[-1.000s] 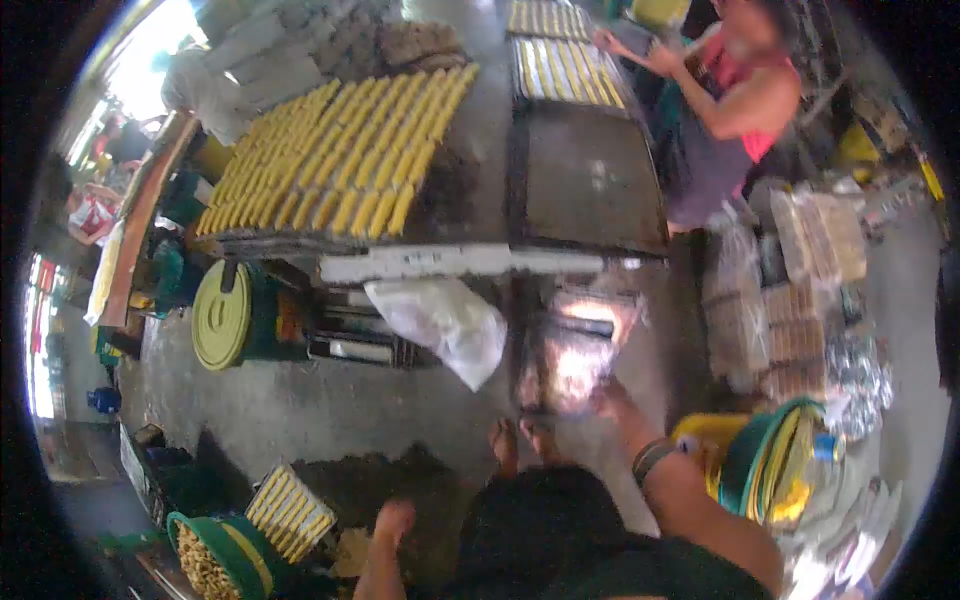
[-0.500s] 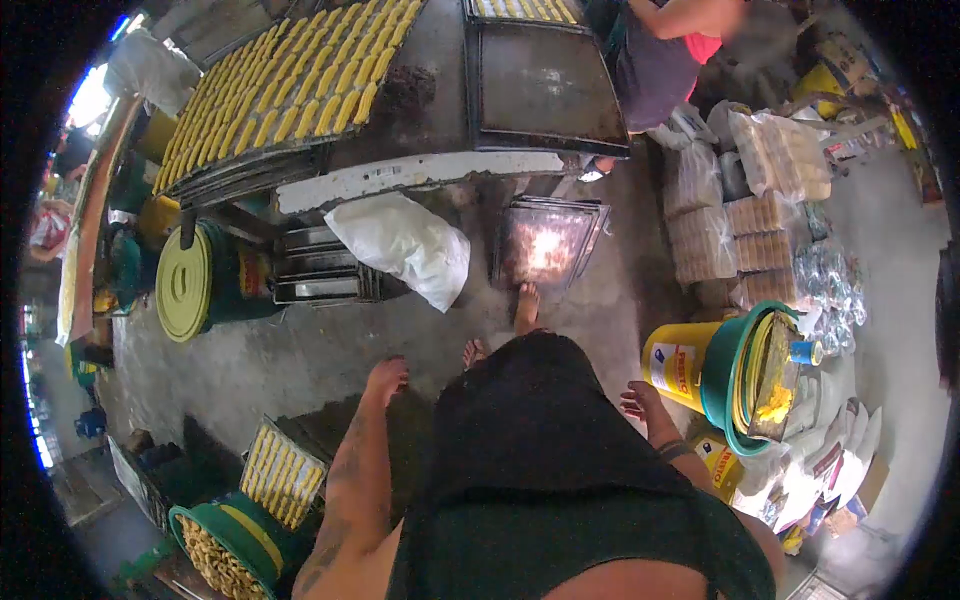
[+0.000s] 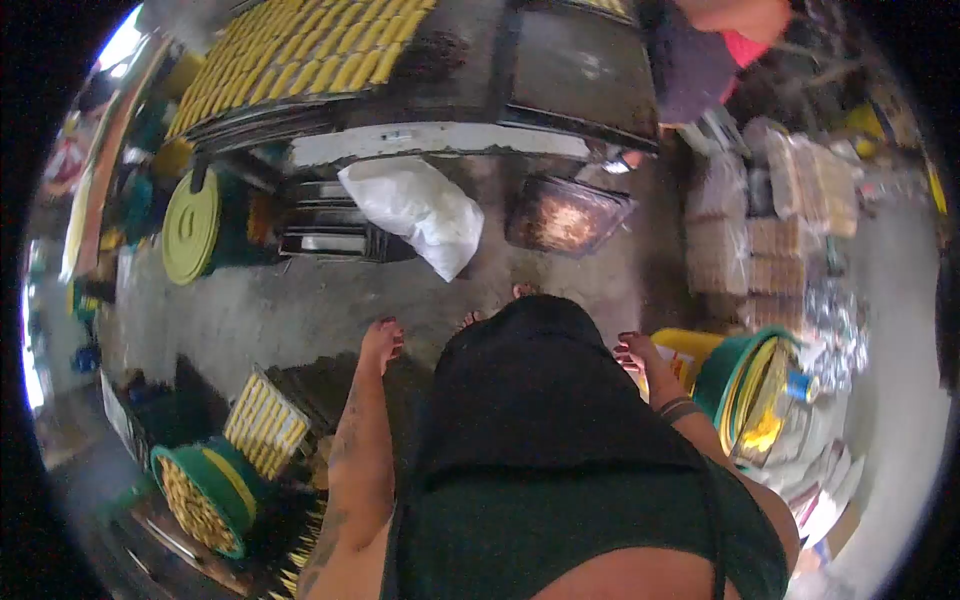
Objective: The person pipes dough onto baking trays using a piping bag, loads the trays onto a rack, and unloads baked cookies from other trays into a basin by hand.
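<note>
My left hand [image 3: 382, 343] hangs free over the concrete floor, its fingers apart and a little curled, with nothing in them. On the other side of my body, my right hand [image 3: 636, 354] is also empty with spread fingers, beside a yellow bucket [image 3: 688, 347]. Beyond both hands, dark metal trays [image 3: 568, 215] lean below the table. A white sack [image 3: 420, 212] lies to their left. Rows of yellow dough sticks [image 3: 310, 50] cover a tray on the table, and a bare dark tray [image 3: 583, 75] rests at its right.
Another person [image 3: 700, 60] stands at the table's right end. Wrapped stacks [image 3: 718, 230] line the right side, near a green tub [image 3: 735, 365]. At left are a lidded drum [image 3: 192, 228], a tub of brown pieces [image 3: 205, 495] and a small tray of yellow sticks [image 3: 266, 425].
Since the first frame, my right hand has drawn back from the leaning trays to my side. My left hand has risen slightly in view. The other person's hands have left the view.
</note>
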Demonstrator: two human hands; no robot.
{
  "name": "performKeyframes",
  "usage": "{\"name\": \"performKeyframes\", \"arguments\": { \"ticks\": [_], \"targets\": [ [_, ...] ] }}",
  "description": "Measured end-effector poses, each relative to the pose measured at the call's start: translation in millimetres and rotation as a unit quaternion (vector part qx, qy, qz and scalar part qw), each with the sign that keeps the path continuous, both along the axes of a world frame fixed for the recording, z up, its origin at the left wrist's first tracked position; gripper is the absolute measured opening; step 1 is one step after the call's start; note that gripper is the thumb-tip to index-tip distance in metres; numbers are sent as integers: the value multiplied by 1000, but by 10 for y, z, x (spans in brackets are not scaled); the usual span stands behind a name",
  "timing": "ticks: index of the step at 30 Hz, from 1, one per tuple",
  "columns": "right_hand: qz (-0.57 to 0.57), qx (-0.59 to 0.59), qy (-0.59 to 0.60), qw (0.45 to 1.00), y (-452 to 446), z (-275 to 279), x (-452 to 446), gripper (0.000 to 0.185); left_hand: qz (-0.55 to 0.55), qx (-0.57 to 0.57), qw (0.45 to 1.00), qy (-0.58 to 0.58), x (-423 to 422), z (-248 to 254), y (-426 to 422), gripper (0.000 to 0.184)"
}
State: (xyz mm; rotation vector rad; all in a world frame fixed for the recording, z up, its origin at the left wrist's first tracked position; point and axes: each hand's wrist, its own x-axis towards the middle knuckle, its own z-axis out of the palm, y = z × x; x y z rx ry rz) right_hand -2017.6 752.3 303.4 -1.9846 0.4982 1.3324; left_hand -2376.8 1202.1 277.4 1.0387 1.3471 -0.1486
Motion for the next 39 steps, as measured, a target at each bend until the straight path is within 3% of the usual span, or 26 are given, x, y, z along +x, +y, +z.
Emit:
{"name": "performKeyframes", "arguments": {
  "ticks": [3,5,7,8,11,13,15,16,17,18,20,21,22,23,25,26,27,28,29,30,31,32,34,36,38,39],
  "targets": [
    [-8,101,39,994,314,-13,658,12,117,28,993,15,-170,395,-349,37],
    [118,147,30,982,471,-112,1127,11,210,48,976,19,-363,544,-754,38],
    [148,79,45,985,839,-124,1450,17,282,70,956,31,-548,633,-1218,40],
    [230,82,57,968,971,-307,1739,30,306,82,948,42,-659,649,-1465,41],
    [329,94,41,939,1377,-370,2020,37,268,163,940,136,-891,1039,-2129,45],
    [425,184,99,881,1652,-897,2510,35,281,163,926,191,-1014,1180,-2694,47],
    [348,106,81,928,2386,-1078,2483,29,371,118,900,197,-1243,1048,-3200,49],
    [362,119,142,913,2860,-1265,2483,23,339,169,888,259,-1346,977,-3531,53],
    [377,124,202,896,3352,-1484,2370,19,394,133,867,275,-1472,874,-3840,55],
    [409,199,298,839,3459,-1102,1946,23,444,94,844,286,-1512,794,-4180,57],
    [640,376,102,662,4020,-908,1265,32,550,87,763,330,-1556,444,-4729,55],
    [607,355,112,703,4114,-661,795,40,598,121,704,363,-1636,151,-5058,52],
    [569,334,120,742,4205,-401,311,49,726,88,596,332,-1602,414,-5167,50],
    [576,316,83,749,4324,-351,-141,48,831,57,472,290,-1647,586,-5225,47],
    [620,287,106,722,4519,-233,-959,44,946,122,205,221,-1984,602,-5442,40],
    [619,296,101,720,4590,-325,-1407,30,942,149,185,237,-2307,442,-5640,39],
    [623,241,249,701,4772,-510,-1724,19,939,171,167,248,-2606,280,-5913,39],
    [586,236,136,763,4683,-786,-2150,22,898,144,167,380,-2947,253,-6141,40],
    [688,188,146,685,4643,-726,-2459,24,883,269,113,369,-3359,5,-6430,41],
    [781,153,157,585,4615,-681,-2765,27,870,295,101,382,-3369,1094,-6144,42],
    [837,123,155,510,4546,-656,-3108,25,863,387,66,317,-3705,1291,-6271,42],
    [865,97,165,465,4493,-632,-3440,24,843,475,30,250,-4037,1476,-6420,42],
    [893,60,205,396,4482,-610,-4051,23,825,495,-5,273,-4585,2181,-6577,40],
    [885,24,276,375,4709,-637,-4548,23,806,462,61,365,-4964,2741,-6778,39],
    [855,-14,316,411,4999,-609,-5016,25,818,492,7,298,-5422,2896,-6983,38],
    [867,35,228,442,4860,-334,-5218,24,819,509,-15,264,-5615,3001,-7070,37]
  ]
}}
